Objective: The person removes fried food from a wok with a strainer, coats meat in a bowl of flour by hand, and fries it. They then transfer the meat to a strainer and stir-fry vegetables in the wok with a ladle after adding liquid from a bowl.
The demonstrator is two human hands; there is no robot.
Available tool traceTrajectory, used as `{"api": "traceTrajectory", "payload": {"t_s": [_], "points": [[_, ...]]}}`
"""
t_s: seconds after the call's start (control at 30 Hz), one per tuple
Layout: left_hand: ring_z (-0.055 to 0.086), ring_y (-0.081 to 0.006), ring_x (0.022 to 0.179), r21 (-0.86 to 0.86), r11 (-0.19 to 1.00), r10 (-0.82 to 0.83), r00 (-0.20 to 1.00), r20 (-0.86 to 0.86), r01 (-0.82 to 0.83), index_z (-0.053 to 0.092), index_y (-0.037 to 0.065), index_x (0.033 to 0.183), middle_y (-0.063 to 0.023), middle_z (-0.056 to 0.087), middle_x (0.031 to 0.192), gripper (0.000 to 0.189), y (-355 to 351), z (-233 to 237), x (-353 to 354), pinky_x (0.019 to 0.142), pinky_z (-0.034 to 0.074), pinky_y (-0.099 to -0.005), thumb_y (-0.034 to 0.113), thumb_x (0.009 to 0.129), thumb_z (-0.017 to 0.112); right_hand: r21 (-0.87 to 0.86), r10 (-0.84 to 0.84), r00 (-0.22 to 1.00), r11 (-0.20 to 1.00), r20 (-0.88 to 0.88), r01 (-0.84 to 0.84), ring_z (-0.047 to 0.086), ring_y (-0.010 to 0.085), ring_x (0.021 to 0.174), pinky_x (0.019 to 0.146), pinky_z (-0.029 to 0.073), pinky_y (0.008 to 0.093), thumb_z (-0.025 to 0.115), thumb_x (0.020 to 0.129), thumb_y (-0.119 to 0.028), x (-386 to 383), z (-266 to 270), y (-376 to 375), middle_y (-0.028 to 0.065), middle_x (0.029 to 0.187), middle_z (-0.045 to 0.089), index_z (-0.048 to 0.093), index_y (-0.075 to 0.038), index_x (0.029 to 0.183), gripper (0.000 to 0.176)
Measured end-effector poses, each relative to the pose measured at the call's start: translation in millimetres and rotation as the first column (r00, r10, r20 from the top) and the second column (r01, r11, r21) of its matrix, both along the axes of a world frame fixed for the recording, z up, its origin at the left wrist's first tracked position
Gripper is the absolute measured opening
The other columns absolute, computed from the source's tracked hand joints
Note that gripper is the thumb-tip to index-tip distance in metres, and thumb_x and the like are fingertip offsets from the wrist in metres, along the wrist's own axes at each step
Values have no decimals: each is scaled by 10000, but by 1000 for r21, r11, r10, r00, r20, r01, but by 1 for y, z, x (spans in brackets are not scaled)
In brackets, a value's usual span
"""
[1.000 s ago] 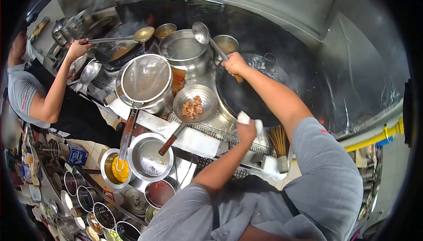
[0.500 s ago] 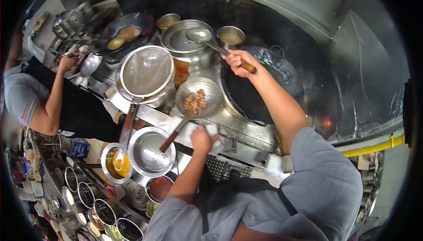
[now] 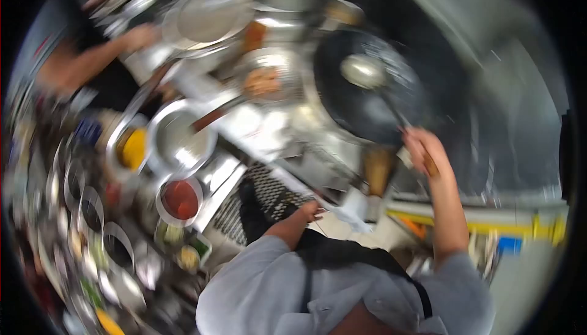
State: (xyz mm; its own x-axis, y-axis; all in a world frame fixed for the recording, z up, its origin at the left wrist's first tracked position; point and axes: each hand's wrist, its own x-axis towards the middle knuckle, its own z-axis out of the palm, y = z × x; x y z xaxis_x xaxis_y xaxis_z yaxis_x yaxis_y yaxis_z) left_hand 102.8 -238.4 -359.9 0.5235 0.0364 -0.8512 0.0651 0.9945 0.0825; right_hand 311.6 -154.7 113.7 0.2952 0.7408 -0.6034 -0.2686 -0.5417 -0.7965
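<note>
My right hand [image 3: 424,151] grips the wooden handle of a metal ladle [image 3: 363,71], whose bowl is over the dark wok [image 3: 361,111]. Near my waist is my left hand [image 3: 309,212], blurred, by the edge of the steel counter; whether its fingers hold anything is too smeared to tell. Left of the wok sits a perforated strainer [image 3: 293,83] with brown food pieces [image 3: 263,82] in it, its wooden handle pointing down-left over a steel pot [image 3: 182,139].
A co-worker's arm [image 3: 92,64] reaches in at upper left. Beside it is a large round sieve [image 3: 208,18]. Pots with yellow [image 3: 131,149] and red contents [image 3: 181,200] stand at left, above many blurred containers. A yellow pipe [image 3: 483,225] runs along the right.
The view has shifted. My right hand has brought the ladle from over the steel pot to above the wok. My left hand has left the white cloth beside the strainer and drawn back toward my body.
</note>
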Motion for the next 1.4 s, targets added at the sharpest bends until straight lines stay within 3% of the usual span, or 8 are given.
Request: {"api": "traceTrajectory", "payload": {"t_s": [0.1,0.33,0.37,0.43,0.5,0.97,1.07,1.4], "points": [[635,-260,916,-238,956,254,896,364,-174,572,62,935,-128,630,1010,253,18,66,-71,843,437,-539,176,710,595,17,20,896,999,443,-31,365,76,338,311,257,233,551,825,-102,-4,-36,-41,-4,491,433,593,-2,903,134],[634,-336,855,536,708,109,680,-725,459,687,24,868,-194,657,908,409,-27,89,-315,749,499,-393,363,649,623,-197,274,210,925,939,-325,605,321,914,812,456,373,482,729,-38,10,-85,-71,227,1030,609,504,36,1242,519],[642,-312,796,520,17,-12,520,-854,854,677,10,830,-180,656,862,375,-47,52,-362,699,497,-392,339,661,614,-257,300,159,936,941,-240,568,361,1057,921,413,385,485,725,-42,-5,-80,-75,261,1165,568,478,36,1269,550],[647,-263,756,472,827,142,700,-700,305,660,19,874,-152,659,878,295,-81,86,-396,647,494,-393,272,738,595,-248,283,90,926,955,-284,561,400,1038,890,429,429,497,734,-64,2,-99,-73,276,1149,566,434,-14,1324,596],[643,-217,736,338,911,392,757,-522,-238,631,46,953,-107,660,905,240,-92,160,-417,650,506,-375,233,820,562,-423,432,21,890,902,-172,559,401,1040,888,425,456,516,745,-86,-20,-87,-71,283,1144,560,403,-67,1357,623],[547,-98,573,812,-545,464,732,500,-209,586,-14,887,-4,542,636,391,-105,556,-571,533,439,-226,367,824,649,-163,-40,-288,747,957,-645,448,390,1130,884,434,404,658,786,-142,-193,-64,23,282,1291,369,327,-13,1380,692],[369,-50,431,399,-589,-350,666,658,-703,529,-138,979,54,368,528,716,-130,603,-576,395,324,-221,546,790,625,-119,95,-79,571,992,-812,456,322,1095,831,445,341,688,771,-120,-249,-89,62,262,1289,382,342,8,1372,706],[395,-59,434,335,-582,-426,629,650,-741,520,-118,1019,28,436,575,726,-200,633,-528,387,329,-223,562,790,632,-243,271,-180,220,946,-945,480,347,1106,866,452,357,698,743,-110,-381,-91,63,256,1295,406,376,10,1346,694]]}}
